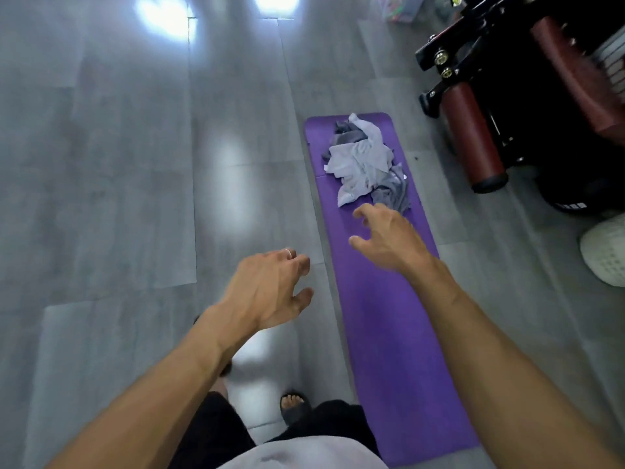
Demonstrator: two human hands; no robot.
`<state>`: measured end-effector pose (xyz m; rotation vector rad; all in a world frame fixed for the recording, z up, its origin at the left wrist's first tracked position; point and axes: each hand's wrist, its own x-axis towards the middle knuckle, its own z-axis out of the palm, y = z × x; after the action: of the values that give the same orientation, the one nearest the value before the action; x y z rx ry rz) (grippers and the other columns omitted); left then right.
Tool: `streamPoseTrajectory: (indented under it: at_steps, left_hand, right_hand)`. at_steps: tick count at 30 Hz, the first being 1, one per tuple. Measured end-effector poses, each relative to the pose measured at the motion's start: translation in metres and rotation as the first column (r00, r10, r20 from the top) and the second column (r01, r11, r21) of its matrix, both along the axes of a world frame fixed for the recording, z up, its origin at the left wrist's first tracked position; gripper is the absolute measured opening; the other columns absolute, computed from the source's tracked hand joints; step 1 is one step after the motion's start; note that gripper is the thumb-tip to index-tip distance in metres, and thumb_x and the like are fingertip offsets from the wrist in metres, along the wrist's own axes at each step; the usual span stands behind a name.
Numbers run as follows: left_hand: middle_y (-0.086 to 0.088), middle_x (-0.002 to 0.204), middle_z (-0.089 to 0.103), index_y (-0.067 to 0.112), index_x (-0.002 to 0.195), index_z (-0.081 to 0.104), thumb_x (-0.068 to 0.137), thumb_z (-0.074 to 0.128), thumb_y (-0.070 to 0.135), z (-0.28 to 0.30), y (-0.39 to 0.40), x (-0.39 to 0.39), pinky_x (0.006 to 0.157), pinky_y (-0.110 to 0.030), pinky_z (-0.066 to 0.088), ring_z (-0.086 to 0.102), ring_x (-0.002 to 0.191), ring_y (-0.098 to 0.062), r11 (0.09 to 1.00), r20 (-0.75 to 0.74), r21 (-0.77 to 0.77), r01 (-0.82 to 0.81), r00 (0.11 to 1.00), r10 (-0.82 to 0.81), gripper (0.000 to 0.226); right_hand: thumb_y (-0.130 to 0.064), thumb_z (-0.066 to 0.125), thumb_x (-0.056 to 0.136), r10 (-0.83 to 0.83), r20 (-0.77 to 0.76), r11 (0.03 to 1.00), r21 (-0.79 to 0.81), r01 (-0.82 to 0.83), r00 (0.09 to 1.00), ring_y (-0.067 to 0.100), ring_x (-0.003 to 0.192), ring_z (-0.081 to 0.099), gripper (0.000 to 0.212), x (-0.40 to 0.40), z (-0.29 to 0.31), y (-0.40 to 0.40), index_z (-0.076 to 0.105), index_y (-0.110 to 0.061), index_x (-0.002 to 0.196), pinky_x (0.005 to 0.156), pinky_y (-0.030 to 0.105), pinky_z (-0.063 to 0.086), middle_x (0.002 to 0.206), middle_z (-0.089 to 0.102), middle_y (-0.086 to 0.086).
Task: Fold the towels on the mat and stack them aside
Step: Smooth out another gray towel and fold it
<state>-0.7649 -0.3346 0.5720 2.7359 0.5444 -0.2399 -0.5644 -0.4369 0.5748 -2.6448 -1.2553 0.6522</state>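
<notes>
Hands both empty with fingers loosely spread, left hand [270,289] over the grey floor [118,164], right hand [389,238] over the purple mat [399,333], just short of the crumpled towels [367,164] heaped at its far end.

The towels [367,160] lie crumpled in one heap, so their number is unclear. The mat's [399,333] near end is cut by forearm and clothing. The white basket [605,255] runs off the right edge.
</notes>
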Motion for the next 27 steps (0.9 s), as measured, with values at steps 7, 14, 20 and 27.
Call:
streamPoseTrajectory:
  at_steps: [7, 14, 20, 27]
  left_hand:
    - [0.008, 0.11, 0.057, 0.027, 0.116, 0.054, 0.09, 0.05, 0.049, -0.02, 0.147, 0.086, 0.069, -0.028, 0.044, 0.062, 0.095, -0.02, 0.97, 0.009, -0.049, 0.237, 0.972, -0.236, 0.035]
    - [0.003, 0.1, 0.058, 0.021, 0.108, 0.057, 0.089, 0.052, 0.045, -0.05, 0.224, 0.208, 0.074, -0.028, 0.039, 0.058, 0.096, -0.02, 0.886, 0.017, -0.047, 0.461, 0.887, -0.461, 0.031]
    - [0.002, 0.088, 0.059, 0.02, 0.099, 0.061, 0.081, 0.056, 0.043, -0.12, 0.263, 0.335, 0.071, -0.03, 0.046, 0.062, 0.085, -0.021, 0.846, -0.029, -0.032, 0.533, 0.845, -0.534, 0.03]
    - [0.005, 0.097, 0.059, 0.022, 0.103, 0.059, 0.083, 0.055, 0.044, -0.255, 0.286, 0.5, 0.077, -0.031, 0.05, 0.06, 0.094, -0.018, 0.758, -0.062, -0.073, 0.648, 0.755, -0.652, 0.03]
  right_hand:
    - [-0.036, 0.063, 0.086, -0.273, 0.015, 0.962, -0.012, 0.273, 0.962, 0.027, 0.11, 0.057, 0.05, 0.048, -0.012, 0.093, 0.052, -0.018, 0.131, 0.091, 0.045, 0.05, 0.122, 0.057, 0.007]
    - [-0.036, 0.062, 0.087, -0.5, 0.007, 0.866, 0.016, 0.5, 0.866, 0.026, 0.111, 0.056, 0.048, 0.136, -0.034, 0.146, 0.052, -0.018, 0.131, 0.091, 0.043, 0.049, 0.125, 0.055, 0.005]
    - [-0.035, 0.062, 0.089, -0.604, -0.044, 0.796, 0.024, 0.605, 0.796, 0.023, 0.114, 0.053, 0.047, 0.246, -0.103, 0.173, 0.05, -0.021, 0.132, 0.09, 0.04, 0.049, 0.125, 0.053, 0.002]
    - [-0.035, 0.063, 0.089, -0.739, -0.081, 0.671, -0.005, 0.742, 0.668, 0.023, 0.113, 0.054, 0.046, 0.381, -0.245, 0.183, 0.049, -0.022, 0.131, 0.092, 0.042, 0.048, 0.123, 0.054, 0.001]
